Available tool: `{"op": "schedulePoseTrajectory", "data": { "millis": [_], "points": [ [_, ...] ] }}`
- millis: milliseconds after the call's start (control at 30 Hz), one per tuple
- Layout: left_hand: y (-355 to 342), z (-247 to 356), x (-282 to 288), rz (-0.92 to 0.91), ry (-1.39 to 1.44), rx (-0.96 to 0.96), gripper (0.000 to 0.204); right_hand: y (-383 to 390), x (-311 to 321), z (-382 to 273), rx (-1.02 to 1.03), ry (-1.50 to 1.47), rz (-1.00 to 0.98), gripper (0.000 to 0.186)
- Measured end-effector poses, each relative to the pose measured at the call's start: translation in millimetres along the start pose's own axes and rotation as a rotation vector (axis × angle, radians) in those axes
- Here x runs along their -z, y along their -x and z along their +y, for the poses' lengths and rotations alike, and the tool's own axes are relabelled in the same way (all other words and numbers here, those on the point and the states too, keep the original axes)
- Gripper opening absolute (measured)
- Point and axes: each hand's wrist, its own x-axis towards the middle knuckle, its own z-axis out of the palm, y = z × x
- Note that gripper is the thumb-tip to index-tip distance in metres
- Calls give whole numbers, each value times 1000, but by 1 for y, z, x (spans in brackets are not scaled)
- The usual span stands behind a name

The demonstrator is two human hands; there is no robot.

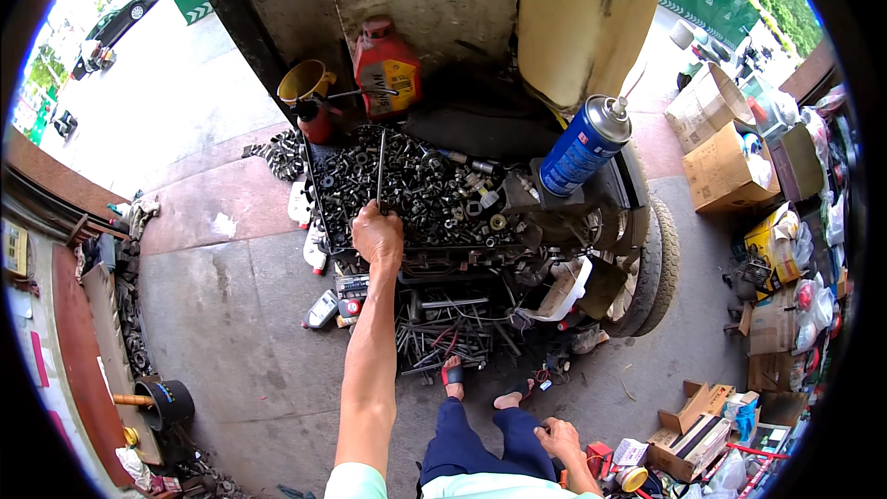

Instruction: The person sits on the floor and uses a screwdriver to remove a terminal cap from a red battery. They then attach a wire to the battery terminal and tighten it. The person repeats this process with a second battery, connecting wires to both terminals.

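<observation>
Beyond the left hand: a broad heap of loose bolts and nuts (434, 180), dark and mixed together, fills a tray (434, 249) whose front edge runs just to the right of the wrist.
Left hand (378, 233): closed around a thin metal rod (381, 166), which points away from the wearer over the heap; whether its far end touches the bolts cannot be told.
Right hand (559, 439): lies on the right thigh, well apart from the left, fingers loosely bent and nothing seen in it.
Nearer than the left hand, to its right: metal bars (443, 337) lie crisscrossed below the tray.
Progress: the rod is in the grip and the small parts remain mixed; how much is done or left does not show.
Blue spray can (584, 148): upright, to the right of and beyond the left hand, with pale lettering on its side.
Red bottle (386, 74): well beyond the left hand, its yellow label carrying dark print.
Yellow cup (307, 83): to the left of that bottle, no readable writing.
</observation>
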Motion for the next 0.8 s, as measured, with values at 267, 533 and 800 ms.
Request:
{"op": "schedulePoseTrajectory", "data": {
  "millis": [267,533,800],
  "points": [
    [-2,-2,-2,1,-89,16,19,0,-15,10,-4,-53,22,39],
    [-5,-6,-6,36,-186,-121,17,-10,-31,26,18,-84,42,38],
    [-16,-33,9,243,84,-121,19,-3,-32,37,-101,-176,-1,37]
  ]
}}
